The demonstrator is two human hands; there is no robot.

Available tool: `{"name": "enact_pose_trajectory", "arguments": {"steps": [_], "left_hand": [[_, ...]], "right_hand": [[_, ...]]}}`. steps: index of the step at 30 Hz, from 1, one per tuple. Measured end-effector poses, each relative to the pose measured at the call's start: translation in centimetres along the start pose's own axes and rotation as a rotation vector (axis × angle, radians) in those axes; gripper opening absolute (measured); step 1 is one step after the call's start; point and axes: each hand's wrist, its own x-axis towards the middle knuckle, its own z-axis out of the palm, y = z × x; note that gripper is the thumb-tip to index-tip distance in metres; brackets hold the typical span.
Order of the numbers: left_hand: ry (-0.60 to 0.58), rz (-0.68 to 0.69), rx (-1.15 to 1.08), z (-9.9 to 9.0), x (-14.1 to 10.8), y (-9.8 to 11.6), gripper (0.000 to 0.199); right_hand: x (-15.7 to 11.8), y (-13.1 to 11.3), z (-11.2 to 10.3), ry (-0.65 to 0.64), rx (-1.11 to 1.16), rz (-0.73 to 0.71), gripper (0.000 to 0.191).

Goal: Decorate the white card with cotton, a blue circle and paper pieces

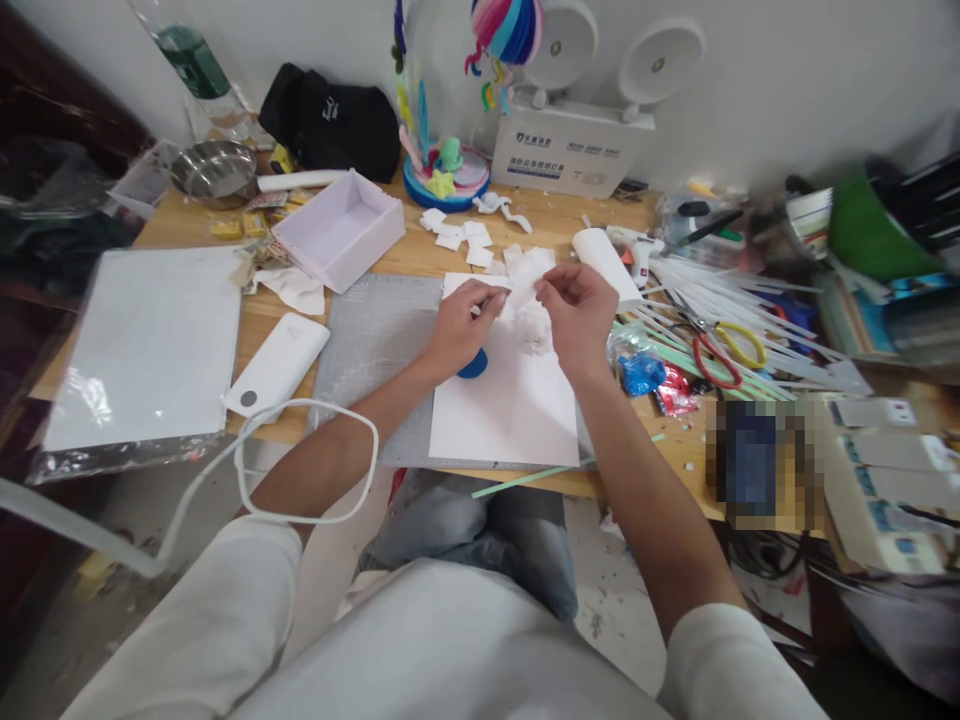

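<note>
Two hands pinch above a white sheet (499,415).
The left hand (469,320) and right hand (581,308) have narrowed fingers; any item pinched is unclear. A blue disc (473,366) lies nearer the body than the left fingers, a crumpled translucent wad (534,332) between both hands.

The wooden worktop (416,262) runs across the frame, bearing a gray cutting mat (367,350) with white paper (502,420) at center, a power bank (277,365) (white, slightly angled) left of it, and scissors (712,345) among pale strips (750,305) at right.
</note>
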Motion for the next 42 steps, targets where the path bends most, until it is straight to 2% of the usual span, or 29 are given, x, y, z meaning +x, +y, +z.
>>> {"name": "enact_pose_trajectory", "arguments": {"steps": [3,6,9,11,14,17,20,23,25,29,35,40,42], "left_hand": [[0.068,0.01,0.003,-0.1,0.1,-0.5,0.022],[0.071,-0.002,-0.029,-0.1,0.2,-0.9,0.02],[0.055,-0.028,-0.056,0.1,0.1,-1.0,0.018],[0.064,-0.056,-0.073,0.2,0.0,-1.1,0.022],[0.067,-0.091,-0.103,0.3,-0.1,-1.2,0.037],[0.044,-0.103,-0.1,0.3,-0.1,-1.2,0.043],[0.014,-0.124,-0.134,0.4,-0.2,-0.8,0.04],[-0.008,-0.154,-0.222,0.5,-0.4,0.0,0.038],[-0.018,-0.165,-0.248,0.6,-0.5,0.4,0.036],[-0.055,-0.147,-0.253,0.6,-0.7,0.9,0.03],[-0.047,-0.059,-0.196,0.6,-0.7,0.9,0.019],[0.001,0.083,-0.082,0.5,-0.7,1.0,0.007],[0.008,0.157,-0.034,0.4,-0.8,0.9,0.01]], "right_hand": [[3.6,1.9,0.0,0.05,-0.103,-0.052,0.009],[6.9,3.6,0.3,0.124,-0.283,0.051,0.014],[8.6,4.5,0.1,0.11,-0.442,0.168,0.016],[8.8,4.8,-0.4,0.084,-0.439,0.135,0.017],[7.6,4.4,-1.5,0.116,-0.363,-0.017,0.022],[4.8,2.6,-2.2,0.14,-0.32,-0.102,0.019],[0.8,0.2,-2.0,0.027,-0.193,-0.005,0.012],[-2.7,-1.4,-0.9,-0.113,0.012,0.154,0.02],[-4.0,-1.7,-0.2,-0.091,0.054,0.166,0.024],[-4.5,-1.5,0.5,-0.047,0.073,0.093,0.027],[-4.5,-1.7,-0.1,-0.022,0.095,0.078,0.02],[-5.4,-2.6,-0.3,0.11,-0.058,0.029,0.018],[-5.7,-2.9,-0.2,0.062,-0.058,0.039,0.016]]}}
